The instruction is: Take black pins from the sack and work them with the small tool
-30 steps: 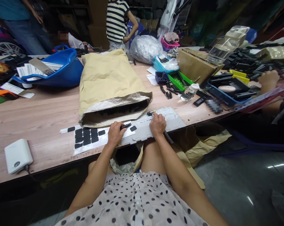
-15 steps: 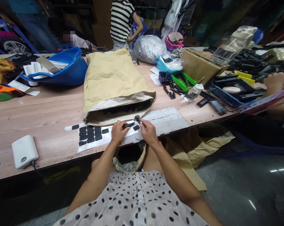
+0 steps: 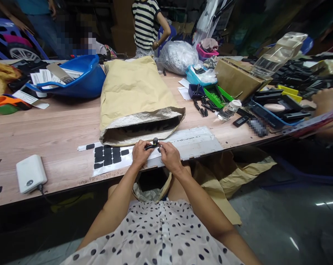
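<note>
My left hand (image 3: 140, 153) is closed on a slim black piece (image 3: 150, 147) just above the table's front edge. Pinched in my right hand (image 3: 170, 156) is a small black part with a round head (image 3: 155, 141). The two pieces meet between my fingertips; whether they are joined I cannot tell. Under and left of my hands lies a white sheet (image 3: 100, 170) bearing several black rounded stickers (image 3: 108, 154). A grey-white board (image 3: 196, 139) lies to the right. Beyond my hands, a large tan paper sack (image 3: 136, 84) faces me with its mouth gaping, dark items inside.
A white power bank (image 3: 31, 173) with a cable sits at left, near a blue basin (image 3: 80, 82) of papers. At right stand a green tray (image 3: 217, 96), a clear bottle (image 3: 229, 110) and a bin of black parts (image 3: 277, 110). Another person's hand (image 3: 326, 97) is far right.
My right hand has moved left, bringing the round-headed part against the slim piece in my left hand. The view has shifted slightly.
</note>
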`<state>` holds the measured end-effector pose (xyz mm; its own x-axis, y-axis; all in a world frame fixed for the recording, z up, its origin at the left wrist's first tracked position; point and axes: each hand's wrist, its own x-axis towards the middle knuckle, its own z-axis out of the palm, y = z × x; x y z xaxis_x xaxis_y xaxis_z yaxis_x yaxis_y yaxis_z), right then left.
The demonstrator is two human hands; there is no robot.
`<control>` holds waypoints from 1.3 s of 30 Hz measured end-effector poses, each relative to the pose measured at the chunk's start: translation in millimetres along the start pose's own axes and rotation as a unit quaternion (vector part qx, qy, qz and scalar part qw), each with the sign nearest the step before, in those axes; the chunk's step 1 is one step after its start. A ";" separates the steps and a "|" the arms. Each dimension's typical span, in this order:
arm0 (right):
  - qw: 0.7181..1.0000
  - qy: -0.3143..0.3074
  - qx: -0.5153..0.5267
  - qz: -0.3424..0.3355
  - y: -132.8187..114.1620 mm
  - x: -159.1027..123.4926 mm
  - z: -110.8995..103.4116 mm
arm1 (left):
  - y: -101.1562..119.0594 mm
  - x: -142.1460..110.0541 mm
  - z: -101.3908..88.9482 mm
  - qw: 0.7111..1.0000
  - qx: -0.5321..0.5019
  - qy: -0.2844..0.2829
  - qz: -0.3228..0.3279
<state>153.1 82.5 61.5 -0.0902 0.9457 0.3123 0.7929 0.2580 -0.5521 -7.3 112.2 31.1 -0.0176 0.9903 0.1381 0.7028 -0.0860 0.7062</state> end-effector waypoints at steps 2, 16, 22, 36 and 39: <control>1.000 0.007 0.010 -0.014 -4.5 1.1 -1.6 | 0.9 0.0 -0.3 1.000 0.003 -0.001 0.001; 0.998 0.041 -0.024 0.043 16.5 10.0 -13.4 | 6.3 -1.8 -2.3 1.000 -0.009 -0.001 -0.009; 0.971 0.130 -0.130 0.154 70.5 22.5 -21.2 | 8.8 -4.0 -1.8 0.999 0.029 -0.014 0.005; 0.947 0.114 -0.261 0.149 79.8 23.0 -5.7 | 19.9 -80.3 -16.2 0.985 -0.039 -0.045 0.163; 0.946 0.119 -0.265 0.146 81.2 22.6 -4.0 | 16.3 -119.8 -10.0 0.982 -0.035 -0.105 0.151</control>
<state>217.8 124.1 26.8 0.2672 0.8739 0.4061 0.9595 -0.2022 -0.1963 -0.8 -9.0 33.0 0.3363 0.9188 0.2069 0.6035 -0.3789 0.7016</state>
